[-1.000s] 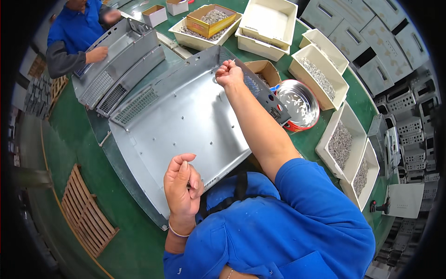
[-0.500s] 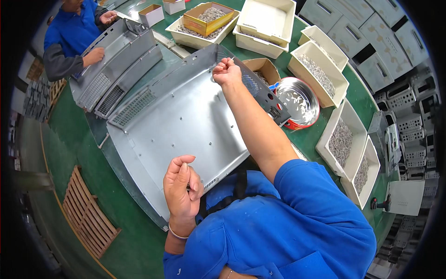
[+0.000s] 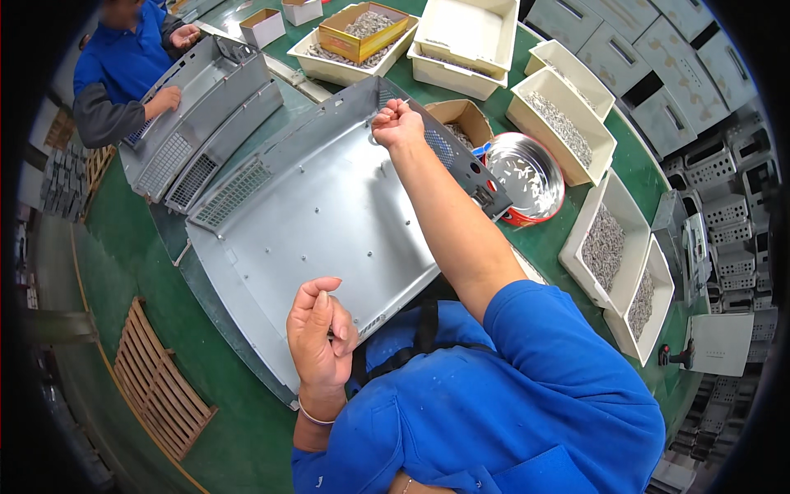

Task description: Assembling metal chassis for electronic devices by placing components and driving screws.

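Reaching across the grey metal casing (image 3: 329, 198), R hand (image 3: 397, 123) is at its far wall, fingers bunched narrow; can't tell if it's holding anything; L hand (image 3: 319, 325) is over casing's near edge, curled nearly closed, contents unclear; casing's nr the person's torso; round tin (image 3: 527, 146) w/ pale bits is just R of casing; cream bins (image 3: 586, 280) farther R.

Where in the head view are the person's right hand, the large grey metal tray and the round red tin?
Right hand (image 3: 398, 126): head view, middle of the hand.
Grey metal tray (image 3: 288, 218): head view, bare floor of the tray.
Round red tin (image 3: 527, 146): head view, shiny inner wall.
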`<action>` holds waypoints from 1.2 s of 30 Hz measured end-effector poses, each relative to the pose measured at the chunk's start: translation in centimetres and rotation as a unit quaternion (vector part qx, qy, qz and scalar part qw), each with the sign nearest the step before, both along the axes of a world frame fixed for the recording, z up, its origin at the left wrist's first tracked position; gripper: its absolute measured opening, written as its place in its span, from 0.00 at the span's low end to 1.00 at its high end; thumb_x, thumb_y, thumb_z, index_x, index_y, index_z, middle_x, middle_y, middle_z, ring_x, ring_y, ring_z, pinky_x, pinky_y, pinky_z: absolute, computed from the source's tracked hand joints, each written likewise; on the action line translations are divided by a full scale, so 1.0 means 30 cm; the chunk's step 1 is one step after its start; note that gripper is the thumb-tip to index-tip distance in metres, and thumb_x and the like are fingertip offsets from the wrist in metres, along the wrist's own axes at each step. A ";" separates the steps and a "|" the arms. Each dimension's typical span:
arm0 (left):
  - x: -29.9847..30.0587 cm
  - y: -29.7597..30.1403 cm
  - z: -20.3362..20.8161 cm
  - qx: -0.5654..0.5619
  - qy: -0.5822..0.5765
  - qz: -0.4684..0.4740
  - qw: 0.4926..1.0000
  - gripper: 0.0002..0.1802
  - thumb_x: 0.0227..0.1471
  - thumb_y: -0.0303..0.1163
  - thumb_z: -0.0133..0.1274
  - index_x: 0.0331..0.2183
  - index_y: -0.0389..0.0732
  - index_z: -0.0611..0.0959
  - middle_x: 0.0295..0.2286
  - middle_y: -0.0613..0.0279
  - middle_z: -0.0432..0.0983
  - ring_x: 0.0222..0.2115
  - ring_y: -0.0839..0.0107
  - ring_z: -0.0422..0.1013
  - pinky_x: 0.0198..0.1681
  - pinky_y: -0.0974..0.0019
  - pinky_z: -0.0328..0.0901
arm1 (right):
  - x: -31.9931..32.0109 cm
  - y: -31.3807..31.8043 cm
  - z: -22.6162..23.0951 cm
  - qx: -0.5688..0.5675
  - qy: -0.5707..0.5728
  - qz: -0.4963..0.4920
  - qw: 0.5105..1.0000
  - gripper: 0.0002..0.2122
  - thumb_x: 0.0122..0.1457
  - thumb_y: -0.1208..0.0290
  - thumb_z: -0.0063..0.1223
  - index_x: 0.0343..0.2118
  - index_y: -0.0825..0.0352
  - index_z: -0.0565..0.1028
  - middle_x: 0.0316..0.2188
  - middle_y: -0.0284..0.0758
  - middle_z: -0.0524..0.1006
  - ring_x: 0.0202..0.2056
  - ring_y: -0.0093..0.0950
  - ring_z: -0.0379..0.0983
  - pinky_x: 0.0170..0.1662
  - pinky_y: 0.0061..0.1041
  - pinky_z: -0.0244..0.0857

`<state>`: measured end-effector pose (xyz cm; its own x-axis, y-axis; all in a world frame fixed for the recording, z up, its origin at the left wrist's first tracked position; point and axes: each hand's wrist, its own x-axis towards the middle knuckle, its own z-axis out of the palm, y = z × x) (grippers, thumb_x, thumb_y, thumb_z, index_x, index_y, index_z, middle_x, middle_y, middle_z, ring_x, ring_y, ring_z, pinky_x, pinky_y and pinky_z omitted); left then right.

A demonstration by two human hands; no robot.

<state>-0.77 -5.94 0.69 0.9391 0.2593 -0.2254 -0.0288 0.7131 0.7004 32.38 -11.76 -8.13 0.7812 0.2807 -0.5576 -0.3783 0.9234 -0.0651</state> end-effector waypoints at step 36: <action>-0.006 0.009 -0.002 -0.035 0.001 0.056 0.998 0.10 0.54 0.32 0.37 0.29 0.36 0.70 0.15 0.64 0.63 0.10 0.82 0.52 0.12 0.78 0.49 | -0.032 0.011 0.049 -0.231 -0.010 -0.050 0.972 0.06 0.56 0.67 0.44 0.27 0.62 0.69 0.21 0.27 0.71 0.15 0.14 0.59 0.13 0.11 0.56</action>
